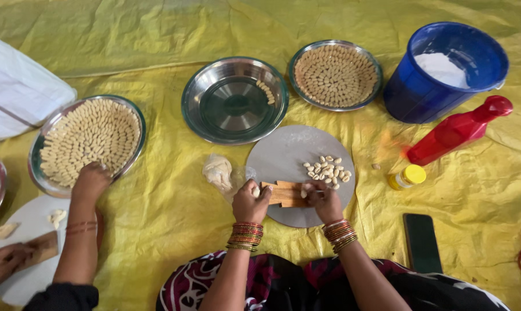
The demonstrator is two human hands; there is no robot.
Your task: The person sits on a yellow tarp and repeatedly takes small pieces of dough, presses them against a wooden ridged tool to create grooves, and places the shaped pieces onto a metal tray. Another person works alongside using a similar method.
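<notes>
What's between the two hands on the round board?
In the head view, a small ridged wooden board lies between the left hand and the right hand, on the round grey board. Both hands touch it.

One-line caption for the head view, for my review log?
Left hand steadies a ridged wooden board while the right hand presses dough on it, over a round grey slab.

A clear plastic bag of pale dough (217,171) lies crumpled on the yellow sheet (157,201), touching the left edge of the round grey board (289,150). To the right, a small yellow-capped bottle (407,177) lies just below a red plastic squeeze bottle (459,129). A dark-screened black phone (421,242) lies flat nearby, its display unlit.
</notes>
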